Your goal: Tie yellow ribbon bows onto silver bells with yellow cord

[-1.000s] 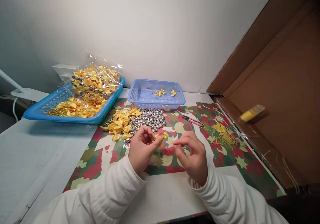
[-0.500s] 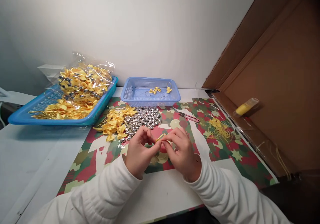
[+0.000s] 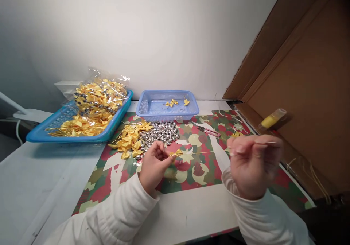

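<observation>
- Pinching a small yellow bow (image 3: 175,152) between thumb and fingertips, our left hand (image 3: 154,164) holds it just above the patterned mat (image 3: 115,172) on the table (image 3: 41,179), near the heap of silver bells (image 3: 160,131) and the loose yellow bows (image 3: 129,138).
- We judge the bow feather-light, soft and easily crushed; the best hold is at its knotted middle, not on the loops.
- A thin gold thread (image 3: 202,152) runs taut from the bow toward our right hand (image 3: 253,164). It looks fine and slippery, so a tight fingertip pinch suits it.
- Our right hand is raised and drawn out to the right, blurred, its grip closed narrow on the thread's end.
- Our left wrist rests low, fingers curled, the grip narrow on the bow.
- Pink snips (image 3: 208,130) lie beyond, with the blue basket (image 3: 166,110) well apart.
</observation>
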Demonstrator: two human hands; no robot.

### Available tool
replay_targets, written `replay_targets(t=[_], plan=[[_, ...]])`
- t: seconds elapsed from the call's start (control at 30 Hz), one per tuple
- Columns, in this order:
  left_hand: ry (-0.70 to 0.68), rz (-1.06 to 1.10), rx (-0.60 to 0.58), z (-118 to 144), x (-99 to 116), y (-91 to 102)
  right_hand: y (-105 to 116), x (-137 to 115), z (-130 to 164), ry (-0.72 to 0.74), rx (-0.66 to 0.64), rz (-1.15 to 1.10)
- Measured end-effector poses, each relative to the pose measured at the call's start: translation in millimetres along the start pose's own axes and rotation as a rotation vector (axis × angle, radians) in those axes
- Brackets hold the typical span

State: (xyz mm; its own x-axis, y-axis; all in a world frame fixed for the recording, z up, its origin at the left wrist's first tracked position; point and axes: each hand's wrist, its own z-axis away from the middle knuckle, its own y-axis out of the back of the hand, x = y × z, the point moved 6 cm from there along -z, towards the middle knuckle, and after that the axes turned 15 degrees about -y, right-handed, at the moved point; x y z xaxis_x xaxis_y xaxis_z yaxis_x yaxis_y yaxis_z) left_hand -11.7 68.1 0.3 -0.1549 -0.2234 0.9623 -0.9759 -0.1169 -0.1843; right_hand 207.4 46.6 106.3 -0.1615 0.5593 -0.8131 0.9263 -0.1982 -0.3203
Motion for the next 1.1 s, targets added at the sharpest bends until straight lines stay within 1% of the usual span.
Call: replay_targets(t=[0.07,0.13,0.23,0.4,0.47,0.5,0.57,0.67,0.73,0.83,0.87,0.9,0.97,1.0,1.03,1.1], plan=[[0.0,-0.014,-0.007,0.0,0.0,-0.1,11.8,-8.5,-7.1,0.03,0.087,-0.045],[0.0,-0.016,-0.019,0.3,-0.1,-1.1,18.5,-13.6,-10.9,0.05,0.124,-0.056],[-0.001,-0.009,-0.027,0.6,-0.9,-2.3,23.0,-17.5,-11.6,0.076,0.141,-0.066],[0.003,-0.007,-0.002,-0.5,-1.7,-0.7,25.3,-18.0,-11.4,0.098,0.144,-0.037],[0.003,0.002,0.015,-0.7,-0.1,0.5,21.7,-14.6,-11.1,0.077,0.089,-0.023],[0.003,0.012,0.025,-0.8,1.0,1.0,18.3,-10.9,-10.4,0.04,0.043,-0.018],[0.008,0.036,0.035,-0.8,2.9,1.4,8.4,0.4,-6.9,-0.081,-0.076,0.008],[0.05,0.043,0.008,-0.5,2.6,0.2,-5.9,18.5,2.5,-0.257,-0.24,0.096],[0.103,0.029,-0.011,0.2,0.2,-0.2,-10.2,27.2,6.5,-0.33,-0.296,0.182],[0.22,0.041,-0.021,3.0,-5.2,-0.8,-9.1,37.2,6.8,-0.418,-0.301,0.298],[0.26,0.056,-0.021,4.3,-7.0,-1.1,-9.8,41.3,7.8,-0.457,-0.322,0.329],[0.29,0.069,-0.017,5.6,-8.3,-1.3,-12.5,46.2,10.4,-0.504,-0.371,0.361],[0.327,0.083,-0.01,7.7,-10.0,-1.3,-21.5,57.4,21.0,-0.595,-0.517,0.435],[0.339,0.086,-0.011,8.7,-10.6,-1.4,-26.5,62.4,27.6,-0.616,-0.586,0.484],[0.348,0.091,-0.013,9.6,-11.1,-1.6,-30.4,66.5,33.5,-0.61,-0.627,0.548],[0.37,0.108,-0.023,11.5,-11.8,-2.7,-37.2,72.1,43.3,-0.551,-0.679,0.647]])
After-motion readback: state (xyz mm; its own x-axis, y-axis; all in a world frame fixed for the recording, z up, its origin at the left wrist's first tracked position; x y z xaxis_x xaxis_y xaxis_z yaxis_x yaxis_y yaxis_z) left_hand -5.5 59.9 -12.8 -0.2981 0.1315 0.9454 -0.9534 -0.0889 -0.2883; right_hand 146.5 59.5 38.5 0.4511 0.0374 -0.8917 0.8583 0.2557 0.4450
